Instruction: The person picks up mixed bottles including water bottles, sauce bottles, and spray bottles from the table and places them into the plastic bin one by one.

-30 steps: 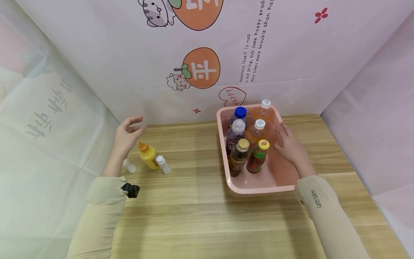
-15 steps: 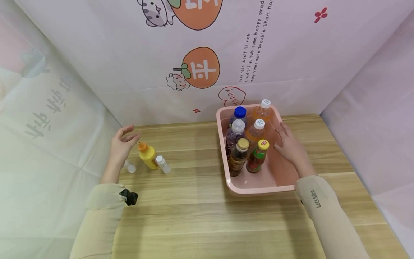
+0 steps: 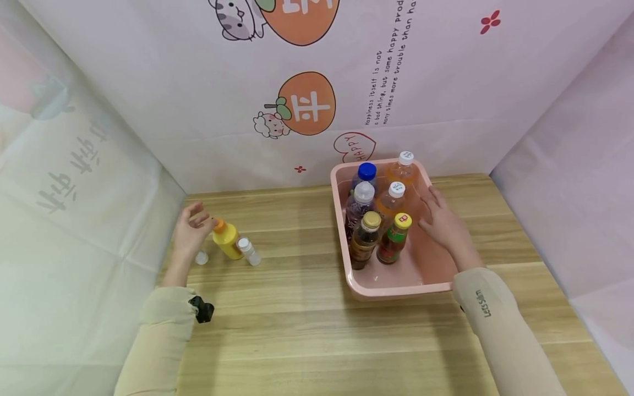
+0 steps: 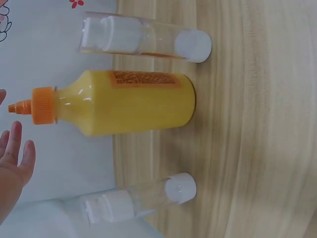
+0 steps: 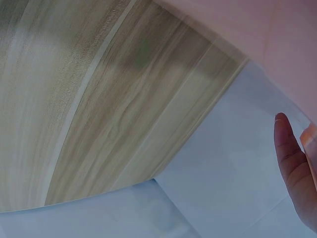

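Observation:
My left hand (image 3: 190,237) hovers at the top of a yellow squeeze bottle (image 3: 225,242), fingers bent loosely. In the left wrist view, its fingers lie on either side of the bottle's orange nozzle cap (image 4: 43,105), seemingly without contact. The squeeze bottle stands upright between two small clear bottles with white caps, one clear bottle (image 3: 250,252) to its right and another clear bottle (image 3: 201,257) partly hidden by my hand. At the right wall of a pink basin (image 3: 396,291), my right hand (image 3: 448,231) grips the rim, thumb on the inner side; one finger (image 5: 291,163) shows outside the wall.
Several drink and sauce bottles stand along the basin's left side, among them a yellow-capped sauce bottle (image 3: 394,239) and a blue-capped bottle (image 3: 366,175). Printed white cloth (image 3: 213,143) encloses the wooden table (image 3: 307,330) at the back and sides.
My left hand has come down and slightly toward me beside the squeeze bottle's cap, covering more of the left clear bottle. My right hand and the basin stay put.

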Demonstrator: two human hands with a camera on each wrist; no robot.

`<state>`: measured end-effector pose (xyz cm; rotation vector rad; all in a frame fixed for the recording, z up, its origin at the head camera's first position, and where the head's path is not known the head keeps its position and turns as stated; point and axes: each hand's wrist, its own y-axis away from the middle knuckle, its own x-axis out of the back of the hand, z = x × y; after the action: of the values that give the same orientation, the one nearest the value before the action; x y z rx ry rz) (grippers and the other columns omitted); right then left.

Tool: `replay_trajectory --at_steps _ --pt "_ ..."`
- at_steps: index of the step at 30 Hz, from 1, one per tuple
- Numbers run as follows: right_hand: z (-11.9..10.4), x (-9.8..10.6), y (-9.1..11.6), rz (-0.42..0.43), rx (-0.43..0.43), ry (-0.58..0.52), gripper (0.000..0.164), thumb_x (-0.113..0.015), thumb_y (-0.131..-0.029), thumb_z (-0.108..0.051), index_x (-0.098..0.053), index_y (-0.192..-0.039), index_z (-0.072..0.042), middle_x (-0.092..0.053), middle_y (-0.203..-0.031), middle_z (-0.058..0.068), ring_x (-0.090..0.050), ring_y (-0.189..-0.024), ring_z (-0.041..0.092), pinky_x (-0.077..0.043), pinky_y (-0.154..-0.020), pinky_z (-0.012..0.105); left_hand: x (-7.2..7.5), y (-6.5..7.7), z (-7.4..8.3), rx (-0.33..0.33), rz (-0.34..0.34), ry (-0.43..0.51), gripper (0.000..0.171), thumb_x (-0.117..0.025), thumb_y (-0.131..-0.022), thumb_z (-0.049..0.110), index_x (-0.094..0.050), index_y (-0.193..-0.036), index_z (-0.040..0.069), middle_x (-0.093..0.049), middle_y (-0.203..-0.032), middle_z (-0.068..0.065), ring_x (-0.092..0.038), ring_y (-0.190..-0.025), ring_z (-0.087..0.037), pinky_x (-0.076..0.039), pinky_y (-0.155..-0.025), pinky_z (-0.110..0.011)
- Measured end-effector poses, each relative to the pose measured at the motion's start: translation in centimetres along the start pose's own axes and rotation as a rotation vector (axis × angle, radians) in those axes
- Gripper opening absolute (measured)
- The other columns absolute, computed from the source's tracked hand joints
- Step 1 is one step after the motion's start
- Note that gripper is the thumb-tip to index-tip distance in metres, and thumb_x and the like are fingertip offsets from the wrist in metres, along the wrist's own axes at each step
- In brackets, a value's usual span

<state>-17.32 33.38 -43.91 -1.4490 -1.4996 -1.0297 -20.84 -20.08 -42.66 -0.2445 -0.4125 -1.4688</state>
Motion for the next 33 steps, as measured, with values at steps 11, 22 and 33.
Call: replay_trajectory --at_steps 11,22,33 --pt "0.2 -0.1 -0.1 0.000 -0.005 0.008 0.062 -0.053 -0.091 -0.017 -0.030 -0.145 0.002 -0.008 -0.158 0.023 -0.042 -0.124 0.054 -0.046 -0.088 0.063 -1.1 -0.3 -0.7 0.001 0.019 0.032 0.075 -0.061 -0.089 -0.001 -0.019 -0.150 0.005 -0.024 -0.155 -0.018 -0.035 -0.139 -0.035 -0.029 -0.117 -0.045" --pt "0.2 -0.1 -0.2 -0.009 -0.019 0.003 0.062 -0.052 -0.091 -0.017 -0.030 -0.146 0.002 -0.007 -0.159 0.022 -0.036 -0.129 0.053 -0.043 -0.093 0.064 -1.6 -0.6 -1.6 0.040 0.017 0.004 0.074 -0.060 -0.089 0.000 -0.019 -0.151 0.006 -0.023 -0.156 -0.018 -0.034 -0.140 -0.036 -0.029 -0.117 -0.045" --pt "0.2 0.0 -0.2 0.000 -0.012 0.015 0.062 -0.053 -0.091 -0.017 -0.031 -0.145 0.002 -0.009 -0.158 0.023 -0.036 -0.130 0.053 -0.045 -0.091 0.064 -2.3 -0.7 -2.3 0.038 0.027 -0.014 0.074 -0.062 -0.088 0.003 -0.023 -0.150 0.009 -0.026 -0.154 -0.018 -0.034 -0.139 -0.038 -0.032 -0.115 -0.043"
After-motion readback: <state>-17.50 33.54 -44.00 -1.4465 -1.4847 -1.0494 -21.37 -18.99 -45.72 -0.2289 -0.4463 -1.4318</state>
